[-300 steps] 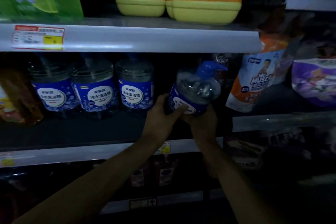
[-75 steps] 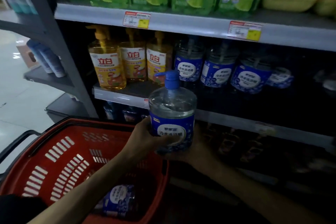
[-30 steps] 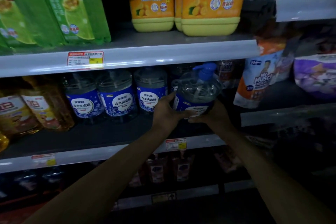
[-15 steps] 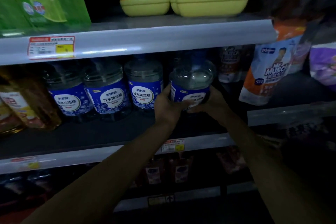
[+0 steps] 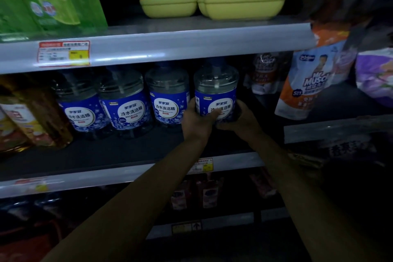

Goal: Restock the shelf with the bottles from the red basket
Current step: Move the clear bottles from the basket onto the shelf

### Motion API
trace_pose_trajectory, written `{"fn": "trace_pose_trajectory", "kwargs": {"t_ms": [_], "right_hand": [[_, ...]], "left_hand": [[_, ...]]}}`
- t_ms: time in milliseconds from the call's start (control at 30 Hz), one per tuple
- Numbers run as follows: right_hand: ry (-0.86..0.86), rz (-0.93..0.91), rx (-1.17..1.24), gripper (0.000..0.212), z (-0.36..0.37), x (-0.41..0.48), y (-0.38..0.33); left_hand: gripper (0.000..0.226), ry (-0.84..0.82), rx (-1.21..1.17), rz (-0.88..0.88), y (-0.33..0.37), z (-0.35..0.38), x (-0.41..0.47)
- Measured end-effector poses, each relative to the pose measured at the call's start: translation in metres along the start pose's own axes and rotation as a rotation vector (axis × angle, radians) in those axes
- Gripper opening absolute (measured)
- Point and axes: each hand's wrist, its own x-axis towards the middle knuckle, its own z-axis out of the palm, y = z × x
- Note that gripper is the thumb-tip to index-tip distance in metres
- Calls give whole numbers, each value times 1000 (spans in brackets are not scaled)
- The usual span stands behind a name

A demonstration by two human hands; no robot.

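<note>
A clear bottle with a blue label (image 5: 215, 89) stands upright on the dark middle shelf (image 5: 106, 155), at the right end of a row of matching bottles (image 5: 125, 102). My left hand (image 5: 196, 120) grips its lower left side, thumb across the label. My right hand (image 5: 241, 119) cups its lower right side and base. Its blue pump top is mostly hidden behind the shelf rail above. A dim red edge of the basket (image 5: 23, 247) shows at the bottom left.
Amber bottles (image 5: 27, 117) stand left of the row. An orange Mr Muscle pouch (image 5: 308, 83) and purple packs (image 5: 374, 74) lie to the right. The upper shelf (image 5: 170, 42) carries yellow jugs and green packs. Dark pouches fill the lower shelf.
The bottle has gone from tilted in front of the shelf to upright and further back in the row. Both hands stay on it.
</note>
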Motion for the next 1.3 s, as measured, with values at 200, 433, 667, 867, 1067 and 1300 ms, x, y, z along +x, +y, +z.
{"fn": "trace_pose_trajectory", "kwargs": {"t_ms": [200, 433, 667, 867, 1067, 1300], "right_hand": [[119, 143, -225, 100, 11, -40, -11], [-4, 116, -821, 76, 25, -103, -34], [-19, -59, -1043, 65, 54, -171, -45], [-47, -51, -1061, 66, 65, -188, -61], [-376, 9, -954, 66, 126, -193, -79], [-549, -219, -1025, 68, 214, -192, -121]], "left_hand": [[55, -140, 181, -84, -8, -17, -8], [60, -374, 621, 42, -6, -61, -50], [63, -571, 1107, 166, 1, -125, -86], [69, -603, 1241, 271, 14, -195, -109], [70, -504, 1251, 235, 21, -265, -120], [67, -418, 1272, 119, 21, -370, -156]]}}
